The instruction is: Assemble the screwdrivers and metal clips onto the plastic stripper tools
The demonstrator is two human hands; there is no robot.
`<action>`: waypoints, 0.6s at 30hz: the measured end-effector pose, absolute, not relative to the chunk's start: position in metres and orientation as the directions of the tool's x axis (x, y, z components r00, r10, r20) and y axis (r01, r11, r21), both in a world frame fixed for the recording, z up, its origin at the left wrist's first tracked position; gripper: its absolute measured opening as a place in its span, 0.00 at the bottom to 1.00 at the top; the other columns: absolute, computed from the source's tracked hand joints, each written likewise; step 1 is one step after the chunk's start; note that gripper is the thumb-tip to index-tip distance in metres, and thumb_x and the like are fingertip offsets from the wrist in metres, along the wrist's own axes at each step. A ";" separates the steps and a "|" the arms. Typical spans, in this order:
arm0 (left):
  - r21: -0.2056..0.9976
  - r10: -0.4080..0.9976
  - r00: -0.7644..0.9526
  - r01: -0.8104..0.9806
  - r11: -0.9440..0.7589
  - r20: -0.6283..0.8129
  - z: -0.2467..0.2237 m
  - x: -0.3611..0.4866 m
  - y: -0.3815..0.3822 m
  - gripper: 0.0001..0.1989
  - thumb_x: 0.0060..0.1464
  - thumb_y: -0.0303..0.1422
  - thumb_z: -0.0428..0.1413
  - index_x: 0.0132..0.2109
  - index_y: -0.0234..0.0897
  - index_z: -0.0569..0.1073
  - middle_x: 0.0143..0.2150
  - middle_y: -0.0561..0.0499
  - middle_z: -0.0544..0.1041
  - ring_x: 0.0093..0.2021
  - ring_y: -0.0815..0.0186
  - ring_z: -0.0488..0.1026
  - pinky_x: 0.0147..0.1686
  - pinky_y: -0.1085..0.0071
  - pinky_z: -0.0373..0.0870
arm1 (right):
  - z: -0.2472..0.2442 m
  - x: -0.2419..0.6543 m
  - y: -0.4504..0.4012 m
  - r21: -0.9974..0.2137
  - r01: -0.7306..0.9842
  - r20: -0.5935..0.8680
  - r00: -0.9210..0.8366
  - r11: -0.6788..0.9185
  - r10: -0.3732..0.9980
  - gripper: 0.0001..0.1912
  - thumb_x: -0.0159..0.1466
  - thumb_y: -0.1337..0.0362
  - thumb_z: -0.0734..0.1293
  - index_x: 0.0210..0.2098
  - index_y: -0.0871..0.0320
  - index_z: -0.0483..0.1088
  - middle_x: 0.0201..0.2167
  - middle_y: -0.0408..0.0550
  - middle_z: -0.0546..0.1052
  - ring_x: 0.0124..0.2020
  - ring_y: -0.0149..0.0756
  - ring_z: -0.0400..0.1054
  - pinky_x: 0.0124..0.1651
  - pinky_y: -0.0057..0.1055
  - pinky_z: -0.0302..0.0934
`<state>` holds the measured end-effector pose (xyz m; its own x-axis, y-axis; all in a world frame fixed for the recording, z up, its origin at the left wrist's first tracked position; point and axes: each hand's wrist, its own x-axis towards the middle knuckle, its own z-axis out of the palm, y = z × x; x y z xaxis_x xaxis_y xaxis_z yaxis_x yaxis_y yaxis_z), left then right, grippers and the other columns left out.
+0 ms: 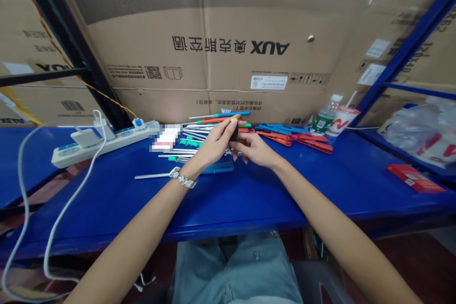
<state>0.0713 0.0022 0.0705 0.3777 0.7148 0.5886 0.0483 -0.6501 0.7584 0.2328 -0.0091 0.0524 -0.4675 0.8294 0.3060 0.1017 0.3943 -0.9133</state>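
My left hand (217, 141) is closed around a small black piece (234, 134) with a yellow end; its kind cannot be made out. From the other side, my right hand (254, 148) curls its fingers onto the same piece, partly hiding it. Bits of metal show beneath the fingers. Under and behind both hands lie several metal-shafted tools (194, 128) with green, red and blue handles. A blue piece (219, 167) rests below my left hand. Left of my wrist, a shiny metal bar (153, 176) lies on the blue table (249, 199).
Red and blue clamp-like tools (309, 141) lie to the right, near a water bottle (324, 116) and a paper cup (342, 120). A red box (414, 178) sits farther right. Left are a power strip (103, 145) and white cables (76, 194). Large cartons (221, 19) stand behind.
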 end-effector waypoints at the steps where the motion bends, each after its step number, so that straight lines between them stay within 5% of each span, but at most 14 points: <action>1: 0.755 0.722 0.343 0.055 -0.654 0.601 0.071 0.072 0.002 0.20 0.66 0.49 0.54 0.53 0.39 0.77 0.53 0.42 0.81 0.53 0.57 0.78 0.48 0.63 0.77 | 0.053 0.233 -0.008 -0.906 0.115 0.318 -0.452 0.408 0.833 0.22 0.59 0.44 0.73 0.36 0.57 0.70 0.26 0.43 0.75 0.24 0.34 0.72 0.17 0.26 0.59; 5: 0.751 0.748 0.126 0.023 -0.659 0.652 0.073 0.078 -0.001 0.18 0.53 0.43 0.68 0.45 0.37 0.77 0.44 0.45 0.82 0.44 0.60 0.80 0.43 0.67 0.77 | 0.044 0.222 -0.001 -0.889 0.138 0.365 -0.363 0.437 0.857 0.24 0.55 0.46 0.77 0.29 0.54 0.64 0.21 0.41 0.74 0.20 0.33 0.69 0.19 0.28 0.59; 8: 0.776 0.769 0.142 0.002 -0.630 0.624 0.077 0.079 -0.004 0.14 0.58 0.44 0.64 0.37 0.37 0.76 0.33 0.47 0.81 0.34 0.63 0.80 0.34 0.69 0.76 | 0.037 0.213 -0.001 -0.893 0.153 0.370 -0.288 0.423 0.883 0.25 0.54 0.47 0.78 0.28 0.52 0.61 0.21 0.42 0.75 0.18 0.33 0.68 0.21 0.31 0.61; 14: 0.782 0.715 0.378 -0.038 -0.622 0.587 0.080 0.071 -0.003 0.20 0.69 0.48 0.51 0.49 0.38 0.77 0.46 0.43 0.83 0.50 0.57 0.79 0.46 0.62 0.78 | 0.051 0.223 -0.014 -0.893 0.076 0.375 -0.415 0.443 0.829 0.22 0.60 0.45 0.73 0.38 0.54 0.67 0.30 0.43 0.76 0.21 0.33 0.70 0.17 0.28 0.58; 18: 0.746 0.726 0.216 -0.013 -0.666 0.653 0.075 0.076 -0.001 0.19 0.63 0.47 0.59 0.54 0.39 0.73 0.45 0.44 0.82 0.49 0.58 0.79 0.47 0.62 0.77 | 0.052 0.230 -0.009 -0.894 0.116 0.362 -0.381 0.433 0.851 0.22 0.58 0.45 0.74 0.33 0.55 0.66 0.26 0.41 0.74 0.22 0.33 0.70 0.20 0.28 0.59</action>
<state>0.0764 -0.0008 0.0752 0.2158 0.7264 0.6526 -0.0125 -0.6662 0.7457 0.2300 -0.0091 0.0524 -0.3811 0.8507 0.3621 0.1161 0.4326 -0.8941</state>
